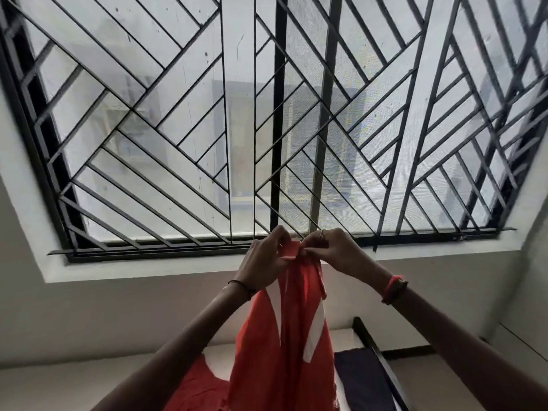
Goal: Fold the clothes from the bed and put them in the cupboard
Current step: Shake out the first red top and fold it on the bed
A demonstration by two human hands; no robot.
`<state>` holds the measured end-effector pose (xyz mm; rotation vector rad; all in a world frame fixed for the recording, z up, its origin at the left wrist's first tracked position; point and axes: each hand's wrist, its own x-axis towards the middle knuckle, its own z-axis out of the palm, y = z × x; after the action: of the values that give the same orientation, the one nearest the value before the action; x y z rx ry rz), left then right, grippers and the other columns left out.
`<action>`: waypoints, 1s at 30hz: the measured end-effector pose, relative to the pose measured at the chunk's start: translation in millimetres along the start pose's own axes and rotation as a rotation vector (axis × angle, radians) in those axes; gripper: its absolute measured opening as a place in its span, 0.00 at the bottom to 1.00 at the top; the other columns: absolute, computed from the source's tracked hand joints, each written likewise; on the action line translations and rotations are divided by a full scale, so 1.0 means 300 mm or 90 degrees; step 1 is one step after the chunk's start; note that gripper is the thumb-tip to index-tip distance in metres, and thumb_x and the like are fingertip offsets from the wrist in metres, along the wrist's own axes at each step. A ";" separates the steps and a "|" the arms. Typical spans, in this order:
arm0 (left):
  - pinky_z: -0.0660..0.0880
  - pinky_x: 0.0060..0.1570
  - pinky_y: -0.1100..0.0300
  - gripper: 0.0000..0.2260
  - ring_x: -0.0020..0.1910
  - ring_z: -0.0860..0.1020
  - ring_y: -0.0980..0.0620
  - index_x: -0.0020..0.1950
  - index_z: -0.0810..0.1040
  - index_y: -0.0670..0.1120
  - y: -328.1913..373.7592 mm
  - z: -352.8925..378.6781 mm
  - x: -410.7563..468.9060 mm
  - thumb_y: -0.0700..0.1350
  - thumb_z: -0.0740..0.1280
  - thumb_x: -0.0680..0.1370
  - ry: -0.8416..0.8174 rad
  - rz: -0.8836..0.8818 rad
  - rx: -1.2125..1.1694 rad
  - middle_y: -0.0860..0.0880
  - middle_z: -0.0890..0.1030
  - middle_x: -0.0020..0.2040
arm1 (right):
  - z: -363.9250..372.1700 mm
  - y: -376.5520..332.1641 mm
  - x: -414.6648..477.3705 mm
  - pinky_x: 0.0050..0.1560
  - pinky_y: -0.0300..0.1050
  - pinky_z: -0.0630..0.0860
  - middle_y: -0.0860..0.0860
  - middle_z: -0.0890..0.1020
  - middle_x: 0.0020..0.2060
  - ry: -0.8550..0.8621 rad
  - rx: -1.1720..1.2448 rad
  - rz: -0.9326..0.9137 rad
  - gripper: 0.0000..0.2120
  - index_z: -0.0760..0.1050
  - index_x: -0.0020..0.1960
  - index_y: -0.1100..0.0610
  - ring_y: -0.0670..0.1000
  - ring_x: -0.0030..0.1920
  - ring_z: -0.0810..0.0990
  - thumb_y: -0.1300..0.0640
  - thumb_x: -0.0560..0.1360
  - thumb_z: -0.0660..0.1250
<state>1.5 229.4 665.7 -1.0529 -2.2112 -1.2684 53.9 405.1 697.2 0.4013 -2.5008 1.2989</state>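
Both left hand (264,262) and right hand (335,256) fingers (315,244) pinched on red garment (281,351), seemingly vertical.

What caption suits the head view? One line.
The left hand and right hand pinch the top of an orange garment held up before a grilled window.

Left hand (264,262) & right hand (335,253) are up near the window grille (267,129); bars block any reach fwd. Red garment (284,336) hangs btw my arms, filling the middle. Free air L & R along the wall (118,315). Below, the bed (382,360) carries a red cloth (195,387) & a dark cloth (361,378).
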 end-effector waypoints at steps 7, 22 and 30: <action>0.77 0.43 0.47 0.10 0.40 0.80 0.50 0.43 0.69 0.57 -0.042 0.010 -0.010 0.54 0.70 0.70 0.000 -0.028 -0.047 0.52 0.80 0.37 | -0.012 0.015 -0.012 0.41 0.35 0.73 0.55 0.81 0.38 -0.086 0.141 0.061 0.05 0.80 0.48 0.67 0.46 0.39 0.77 0.68 0.73 0.69; 0.71 0.42 0.68 0.08 0.38 0.74 0.64 0.45 0.79 0.56 -0.042 0.013 -0.007 0.44 0.73 0.72 -0.113 -0.073 -0.160 0.59 0.79 0.36 | 0.034 0.052 -0.044 0.36 0.35 0.75 0.52 0.82 0.34 -0.016 0.370 0.151 0.05 0.76 0.47 0.59 0.46 0.34 0.80 0.67 0.73 0.68; 0.67 0.42 0.67 0.07 0.42 0.70 0.54 0.50 0.79 0.42 -0.026 -0.013 -0.007 0.42 0.70 0.74 -0.203 -0.049 -0.219 0.46 0.75 0.41 | 0.033 0.040 -0.054 0.32 0.34 0.76 0.51 0.83 0.34 -0.032 0.594 0.314 0.11 0.76 0.50 0.58 0.44 0.31 0.81 0.67 0.68 0.68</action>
<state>-3.2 222.8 662.1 -1.3927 -2.3309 -1.6583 62.9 405.4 676.8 -0.0243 -1.9171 2.6436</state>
